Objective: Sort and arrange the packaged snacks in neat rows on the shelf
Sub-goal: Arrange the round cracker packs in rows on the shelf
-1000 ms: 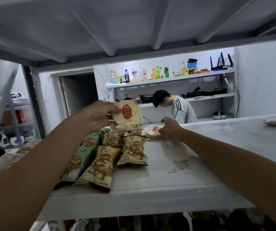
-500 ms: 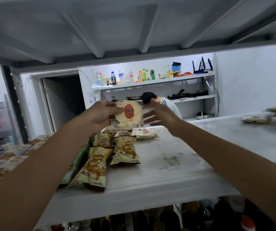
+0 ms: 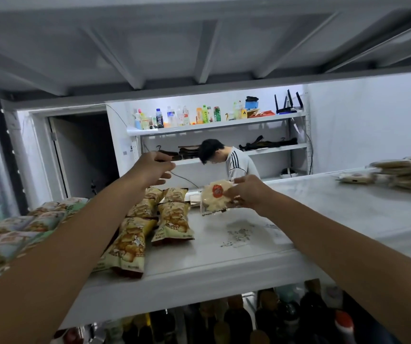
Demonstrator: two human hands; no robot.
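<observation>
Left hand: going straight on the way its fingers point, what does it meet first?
Nothing close: the left hand points over the yellow snack bags into open air; the cracker packet in the right hand sits lower; depth unclear.

Bottles [image 3: 174, 117] and a router [image 3: 287, 105] sit on a far rack [image 3: 224, 123]

Looks like a small shop stockroom tbh: white metal shelf [image 3: 224, 261] with snack bags [image 3: 130, 244] at 8 o'clock, bottles [image 3: 236, 321] underneath at 6, drinks [image 3: 182, 116] lined up at 12.
</observation>
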